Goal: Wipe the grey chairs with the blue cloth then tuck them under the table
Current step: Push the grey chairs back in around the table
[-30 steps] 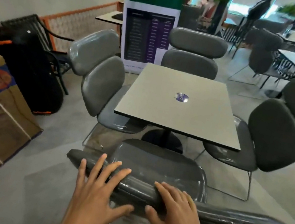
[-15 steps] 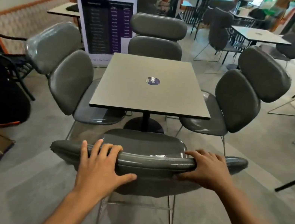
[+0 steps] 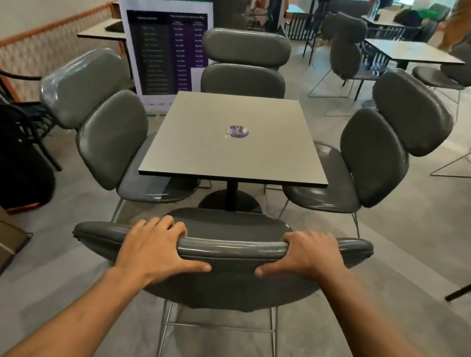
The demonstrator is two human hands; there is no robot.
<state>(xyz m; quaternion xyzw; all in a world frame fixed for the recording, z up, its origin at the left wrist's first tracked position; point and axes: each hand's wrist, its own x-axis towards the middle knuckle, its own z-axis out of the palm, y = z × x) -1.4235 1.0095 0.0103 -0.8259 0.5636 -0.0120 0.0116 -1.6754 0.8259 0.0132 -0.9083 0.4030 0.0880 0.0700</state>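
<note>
Both hands grip the top backrest pad of the near grey chair [image 3: 228, 249].

Left to right: a grey chair [image 3: 105, 124] stands at the left side of the worktop [image 3: 231, 158]; the left hand [image 3: 156, 246] curls over the near chair's backrest, thumb on its rear face; the right hand [image 3: 305, 256] grips likewise. The near chair's seat stands just short of the worktop edge. A further grey chair [image 3: 388, 145] stands at right.
</note>
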